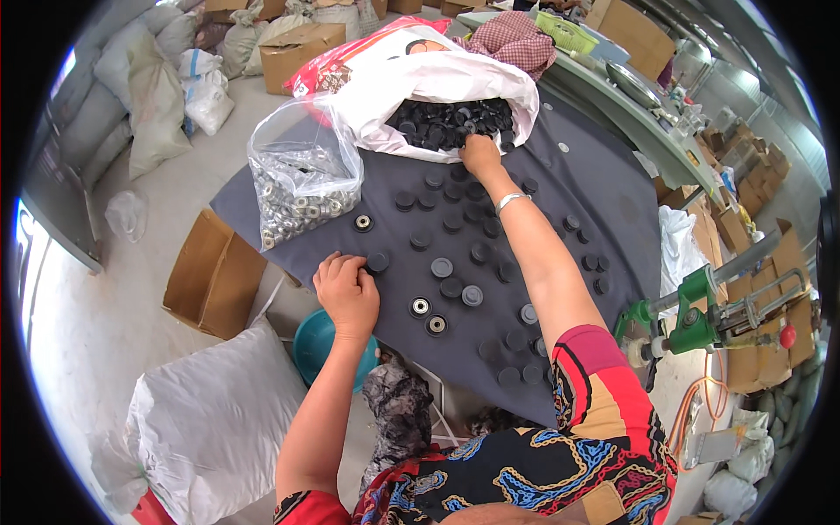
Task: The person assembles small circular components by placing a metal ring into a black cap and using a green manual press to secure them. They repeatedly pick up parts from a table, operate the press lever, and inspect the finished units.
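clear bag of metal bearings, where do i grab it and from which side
Grip the clear bag at its loose gathered top, coming from above. The metal bearings have slumped toward its lower end on the dark cloth, so the upper plastic is slack and bunched, easy to pinch.

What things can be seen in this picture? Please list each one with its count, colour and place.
table cloth: one, dark grey, centre
black caps: many, scattered on the cloth
white sack: one, open, full of black caps, far edge
clear bag: one, holding silver rings, left of the sack
cardboard box: one, brown, floor at left
teal basin: one, under the table edge
green tool: one, right edge
left hand: fingers curled at a cap on the cloth
right hand: reaching to the sack mouth
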`<action>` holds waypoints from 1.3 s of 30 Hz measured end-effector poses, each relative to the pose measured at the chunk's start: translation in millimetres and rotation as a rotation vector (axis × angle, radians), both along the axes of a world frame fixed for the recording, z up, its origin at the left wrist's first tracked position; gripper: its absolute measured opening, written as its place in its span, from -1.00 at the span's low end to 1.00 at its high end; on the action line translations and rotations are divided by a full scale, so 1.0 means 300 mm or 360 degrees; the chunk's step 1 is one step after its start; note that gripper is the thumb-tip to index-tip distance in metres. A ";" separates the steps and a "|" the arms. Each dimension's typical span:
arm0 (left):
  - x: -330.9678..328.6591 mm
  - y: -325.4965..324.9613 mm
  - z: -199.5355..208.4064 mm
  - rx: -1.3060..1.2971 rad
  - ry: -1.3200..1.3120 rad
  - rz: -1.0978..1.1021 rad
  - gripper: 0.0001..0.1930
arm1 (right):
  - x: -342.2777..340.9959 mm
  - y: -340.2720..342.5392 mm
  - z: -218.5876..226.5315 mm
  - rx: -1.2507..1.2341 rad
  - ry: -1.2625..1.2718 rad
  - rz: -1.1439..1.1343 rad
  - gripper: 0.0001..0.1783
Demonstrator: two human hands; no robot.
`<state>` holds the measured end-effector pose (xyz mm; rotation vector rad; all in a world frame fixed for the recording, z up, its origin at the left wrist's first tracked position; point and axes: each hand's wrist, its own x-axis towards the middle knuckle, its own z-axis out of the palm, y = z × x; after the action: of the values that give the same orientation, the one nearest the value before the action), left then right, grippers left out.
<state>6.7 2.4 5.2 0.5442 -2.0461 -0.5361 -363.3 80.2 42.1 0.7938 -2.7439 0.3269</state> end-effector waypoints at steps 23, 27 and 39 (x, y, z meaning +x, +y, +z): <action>-0.023 -0.004 -0.023 0.0001 -0.0036 0.0034 -0.89 | 0.567 -0.109 0.052 0.0150 -0.0193 0.1174 -0.79; -0.011 -0.004 -0.028 0.0002 -0.0034 0.0053 -0.89 | 0.614 -0.096 0.061 0.0231 -0.0111 0.1180 -0.82; -0.019 -0.001 -0.026 0.0002 -0.0036 0.0058 -0.89 | 0.656 -0.139 0.077 0.0012 -0.0176 0.1370 -0.78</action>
<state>0.8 2.1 -2.5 0.5895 -2.0533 -0.5115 -166.5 38.6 65.3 1.9747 -2.3290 0.5230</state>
